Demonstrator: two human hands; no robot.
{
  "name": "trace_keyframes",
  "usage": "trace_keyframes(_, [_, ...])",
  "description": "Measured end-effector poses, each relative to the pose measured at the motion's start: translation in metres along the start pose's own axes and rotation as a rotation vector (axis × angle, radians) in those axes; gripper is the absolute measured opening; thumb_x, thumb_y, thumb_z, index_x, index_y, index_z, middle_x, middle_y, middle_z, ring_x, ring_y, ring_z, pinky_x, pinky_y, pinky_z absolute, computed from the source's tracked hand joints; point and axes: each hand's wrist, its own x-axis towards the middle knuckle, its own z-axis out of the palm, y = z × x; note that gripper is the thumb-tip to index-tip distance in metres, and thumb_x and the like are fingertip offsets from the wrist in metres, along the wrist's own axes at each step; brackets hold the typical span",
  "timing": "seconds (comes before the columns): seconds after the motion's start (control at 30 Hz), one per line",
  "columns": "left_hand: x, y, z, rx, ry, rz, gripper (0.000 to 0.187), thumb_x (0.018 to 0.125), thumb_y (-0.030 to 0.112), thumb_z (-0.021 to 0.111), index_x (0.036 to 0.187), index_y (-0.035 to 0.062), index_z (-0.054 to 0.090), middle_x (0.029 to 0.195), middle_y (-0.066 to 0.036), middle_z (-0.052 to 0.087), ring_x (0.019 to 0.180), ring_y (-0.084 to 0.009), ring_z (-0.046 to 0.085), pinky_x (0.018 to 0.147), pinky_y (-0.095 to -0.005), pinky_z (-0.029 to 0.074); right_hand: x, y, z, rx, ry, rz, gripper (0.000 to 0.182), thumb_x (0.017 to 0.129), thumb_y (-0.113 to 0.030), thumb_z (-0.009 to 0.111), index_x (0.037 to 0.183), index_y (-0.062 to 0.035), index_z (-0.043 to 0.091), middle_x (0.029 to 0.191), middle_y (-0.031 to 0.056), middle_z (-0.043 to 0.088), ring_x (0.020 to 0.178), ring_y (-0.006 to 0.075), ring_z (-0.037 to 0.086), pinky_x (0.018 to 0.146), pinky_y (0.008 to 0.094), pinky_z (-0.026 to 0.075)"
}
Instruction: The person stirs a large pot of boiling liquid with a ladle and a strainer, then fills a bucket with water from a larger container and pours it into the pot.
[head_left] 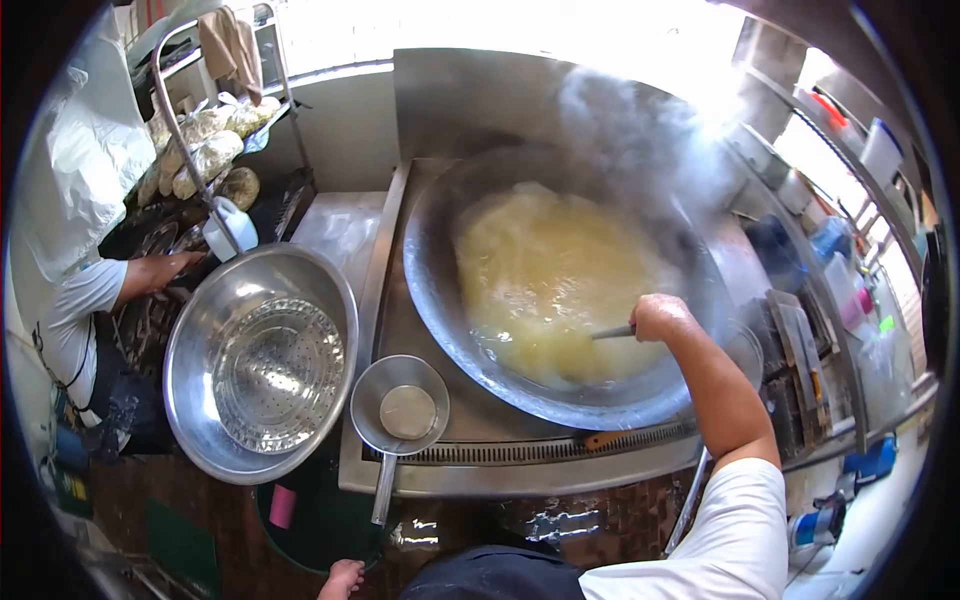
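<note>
My right hand (661, 317) is closed around the dark handle (613, 332) of a tool above a huge wok (550, 405). The tool's far end is lost in the bubbling yellowish liquid (545, 270), so its kind cannot be told. My left hand (346, 577) is low at the bottom edge, fingers curled, beside the rim of a dark green tub (310, 540). Whatever it may hold is hidden. Nearest above it, a long-handled metal strainer (383, 490) lies with its bowl at the stove's front left corner, handle pointing toward me.
A large steel basin (180, 400) with a perforated bottom or insert stands left of the stove (480, 480). Steam (650, 130) rises behind the wok. Another person's arm (150, 278) reaches in at far left, near a white jug (230, 230). Shelves (850, 330) line the right.
</note>
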Motion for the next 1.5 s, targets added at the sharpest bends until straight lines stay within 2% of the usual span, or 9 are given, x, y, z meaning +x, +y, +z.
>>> trace_keyframes(0.07, [-0.014,-0.016,0.001,0.114,0.049,-0.059,0.022,0.092,0.034,0.058,0.102,0.0148,0.062,0.083,0.000,0.061,0.068,-0.0150,0.057,0.056,-0.0337,0.045,0.037,-0.010,-0.011,0.030,0.000,0.032,0.027,0.076,-0.013,0.062,0.100,-0.0062,0.072,0.105,0.0155,0.069,0.099,0.0305,0.066,0.083,0.0396,0.054])
trace_keyframes(0.37, [-0.067,-0.018,0.062,-0.110,0.072,-0.053,0.027,0.095,0.032,0.051,0.114,0.0167,0.062,0.092,0.002,0.062,0.077,-0.0158,0.056,0.066,-0.0347,0.046,0.183,-0.023,-0.045,0.143,0.210,0.200,0.023,0.078,-0.020,0.068,0.097,-0.0095,0.074,0.106,0.0130,0.070,0.100,0.0284,0.067,0.079,0.0375,0.055])
trace_keyframes(0.57, [-0.052,0.004,0.092,-0.024,-0.031,0.095,0.022,0.091,0.029,0.056,0.103,0.0132,0.066,0.082,-0.001,0.062,0.064,-0.0139,0.054,0.054,-0.0310,0.044,0.223,-0.020,0.061,0.427,0.441,0.259,0.025,0.085,-0.016,0.057,0.103,-0.0087,0.072,0.105,0.0155,0.069,0.099,0.0297,0.067,0.083,0.0405,0.054])
trace_keyframes(0.77, [-0.041,-0.022,0.064,0.068,0.011,0.059,0.023,0.088,0.032,0.062,0.097,0.0120,0.070,0.075,-0.001,0.061,0.054,-0.0118,0.050,0.044,-0.0268,0.038,0.101,0.030,0.056,0.280,0.455,0.003,0.021,0.073,-0.011,0.065,0.093,-0.0110,0.073,0.091,0.0179,0.069,0.086,0.0351,0.067,0.078,0.0419,0.053])
trace_keyframes(0.87, [-0.032,-0.028,0.034,0.129,0.015,-0.020,0.023,0.089,0.033,0.063,0.094,0.0114,0.068,0.074,-0.001,0.060,0.058,-0.0117,0.051,0.047,-0.0280,0.040,-0.032,0.047,-0.006,0.460,0.414,-0.012,0.026,0.068,-0.015,0.074,0.093,-0.0076,0.073,0.091,0.0186,0.069,0.088,0.0299,0.067,0.080,0.0375,0.053])
trace_keyframes(0.93, [-0.029,-0.025,0.020,0.184,0.014,-0.114,0.027,0.092,0.033,0.058,0.109,0.0130,0.065,0.095,-0.001,0.063,0.080,-0.0150,0.059,0.065,-0.0341,0.048,-0.085,0.077,-0.015,0.556,0.582,-0.095,0.032,0.064,-0.013,0.076,0.095,-0.0055,0.072,0.086,0.0172,0.069,0.084,0.0255,0.068,0.079,0.0351,0.053])
trace_keyframes(1.07, [-0.016,-0.017,0.008,0.189,0.011,-0.080,0.027,0.093,0.032,0.057,0.111,0.0121,0.064,0.098,-0.003,0.064,0.083,-0.0173,0.059,0.069,-0.0371,0.049,-0.200,0.079,-0.081,0.459,0.258,-0.053,0.037,0.063,-0.013,0.076,0.099,-0.0042,0.073,0.088,0.0155,0.071,0.083,0.0218,0.067,0.077,0.0321,0.052])
trace_keyframes(1.1, [-0.017,-0.010,0.009,0.150,0.025,-0.046,0.020,0.090,0.031,0.061,0.093,0.0110,0.064,0.082,0.001,0.061,0.067,-0.0123,0.055,0.055,-0.0315,0.043,-0.216,0.076,-0.090,0.447,0.175,-0.035,0.037,0.064,-0.014,0.076,0.100,-0.0058,0.073,0.090,0.0147,0.071,0.083,0.0210,0.067,0.077,0.0310,0.052])
trace_keyframes(1.5, [-0.014,0.056,0.029,0.239,-0.009,0.117,0.024,0.089,0.029,0.060,0.093,0.0063,0.067,0.079,-0.002,0.062,0.066,-0.0129,0.057,0.051,-0.0301,0.045,-0.106,0.021,-0.047,0.398,-0.147,-0.093,0.035,0.072,-0.019,0.073,0.106,-0.0159,0.072,0.077,0.0029,0.069,0.061,0.0129,0.061,0.056,0.0277,0.053])
